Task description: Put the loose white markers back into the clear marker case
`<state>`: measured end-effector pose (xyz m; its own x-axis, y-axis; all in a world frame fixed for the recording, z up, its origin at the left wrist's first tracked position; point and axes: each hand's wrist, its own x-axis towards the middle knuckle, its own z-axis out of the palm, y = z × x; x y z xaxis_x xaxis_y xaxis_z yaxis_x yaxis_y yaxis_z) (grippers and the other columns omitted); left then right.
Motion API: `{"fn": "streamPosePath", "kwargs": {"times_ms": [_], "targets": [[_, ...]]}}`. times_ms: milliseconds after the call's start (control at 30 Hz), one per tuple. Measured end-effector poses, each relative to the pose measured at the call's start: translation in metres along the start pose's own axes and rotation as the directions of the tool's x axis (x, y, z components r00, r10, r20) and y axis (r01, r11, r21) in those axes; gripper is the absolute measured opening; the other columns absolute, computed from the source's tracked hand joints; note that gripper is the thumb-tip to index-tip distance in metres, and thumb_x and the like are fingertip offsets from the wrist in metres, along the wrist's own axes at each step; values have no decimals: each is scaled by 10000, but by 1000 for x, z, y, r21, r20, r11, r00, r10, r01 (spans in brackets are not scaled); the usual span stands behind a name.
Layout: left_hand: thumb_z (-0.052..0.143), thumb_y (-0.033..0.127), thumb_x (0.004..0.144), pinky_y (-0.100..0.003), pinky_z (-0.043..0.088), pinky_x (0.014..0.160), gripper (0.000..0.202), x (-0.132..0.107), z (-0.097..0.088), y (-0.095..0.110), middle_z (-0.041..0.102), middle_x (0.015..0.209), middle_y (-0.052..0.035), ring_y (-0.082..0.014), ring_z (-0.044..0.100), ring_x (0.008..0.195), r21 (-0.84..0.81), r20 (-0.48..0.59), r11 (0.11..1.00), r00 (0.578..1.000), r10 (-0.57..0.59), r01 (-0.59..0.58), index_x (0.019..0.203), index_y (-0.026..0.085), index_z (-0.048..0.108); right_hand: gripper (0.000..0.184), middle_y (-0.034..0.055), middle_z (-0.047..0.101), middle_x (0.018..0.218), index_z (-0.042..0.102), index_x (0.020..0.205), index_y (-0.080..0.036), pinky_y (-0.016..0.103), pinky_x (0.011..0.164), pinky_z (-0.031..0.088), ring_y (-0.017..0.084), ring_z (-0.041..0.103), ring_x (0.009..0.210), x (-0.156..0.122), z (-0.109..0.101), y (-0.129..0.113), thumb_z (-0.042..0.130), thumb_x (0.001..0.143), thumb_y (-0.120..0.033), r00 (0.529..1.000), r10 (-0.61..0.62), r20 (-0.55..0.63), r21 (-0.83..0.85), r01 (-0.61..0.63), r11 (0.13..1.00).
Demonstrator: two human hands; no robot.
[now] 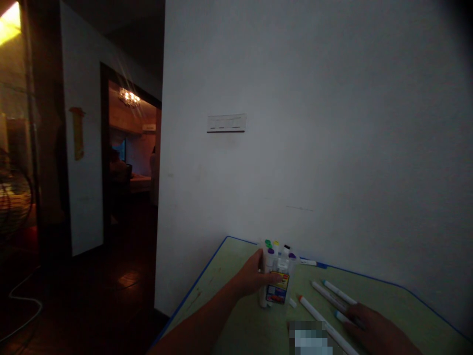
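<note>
My left hand point(260, 276) is wrapped round a clear plastic marker case point(290, 283), thumb across the yellow-and-blue label on its front. Several markers stand inside, their green, yellow, purple and black ends point(271, 251) showing at the top. At the lower right, my right hand point(373, 325) is low over the table with its fingers closed on a white marker with a teal end point(343, 318). Close by lie a marker with an orange end point(318, 314), a greyish-white marker point(327, 294) and another white marker with a teal end point(340, 292).
The green table point(221, 266) has a blue edge and stands against a white wall point(314, 123). A white marker point(308, 262) lies by the back edge. Near the front is a pixelated patch. A switch panel point(226, 123) is on the wall; a doorway opens at left.
</note>
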<state>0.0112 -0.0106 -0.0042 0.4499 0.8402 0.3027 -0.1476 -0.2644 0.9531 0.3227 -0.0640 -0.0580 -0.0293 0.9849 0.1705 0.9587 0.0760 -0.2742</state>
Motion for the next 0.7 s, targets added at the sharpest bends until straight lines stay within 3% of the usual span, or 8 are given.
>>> {"fn": "streamPosePath", "kwargs": {"times_ms": [700], "targets": [[839,425,475,-374,450,822,706,1,-1,-2,637,1018,-85,-261,592,947,1,16,1000,1000,6,-6,1044,138,537,326,85,701,906,681,820,-234,338,764,476,253,644,853,-1,1,0,410,749,-401,1000,6,-19,27,-5,1000]]}}
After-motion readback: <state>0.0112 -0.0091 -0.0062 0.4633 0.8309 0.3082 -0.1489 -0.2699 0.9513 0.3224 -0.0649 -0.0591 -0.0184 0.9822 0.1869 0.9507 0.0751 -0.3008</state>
